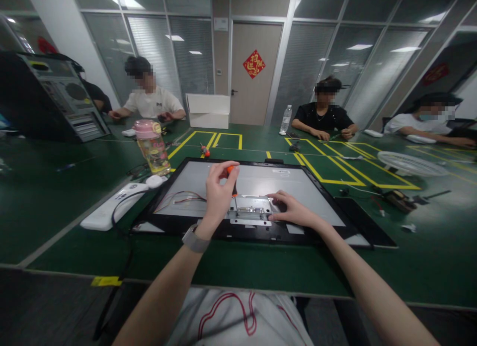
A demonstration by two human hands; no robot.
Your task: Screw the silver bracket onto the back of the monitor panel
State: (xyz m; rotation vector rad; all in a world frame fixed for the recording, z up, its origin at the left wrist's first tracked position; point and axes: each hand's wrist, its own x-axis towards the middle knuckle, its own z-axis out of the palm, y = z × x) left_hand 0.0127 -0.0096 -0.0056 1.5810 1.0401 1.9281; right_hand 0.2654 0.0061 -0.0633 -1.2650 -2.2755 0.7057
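Observation:
A flat display panel [190, 179] with a black frame lies on the green table before me. Near its front edge a metal bracket [255, 207] rests on the silver back. My left hand [220, 189] grips an orange-handled screwdriver [233, 182], held upright with its shaft pointing down at the bracket's left part. Whether the tip sits in a screw is too small to tell. My right hand [290, 209] is closed on the right end of the bracket, thumb and fingers on its edges. Thin wires [182, 197] run across the panel left of my left hand.
A white power strip [112, 207] with a black cable and a pink-lidded bottle [151, 147] stand left. Right of the panel lie a black flat slab [363, 221] and a white round grille [410, 163]. A computer case [55, 97] stands far left. Several people sit opposite.

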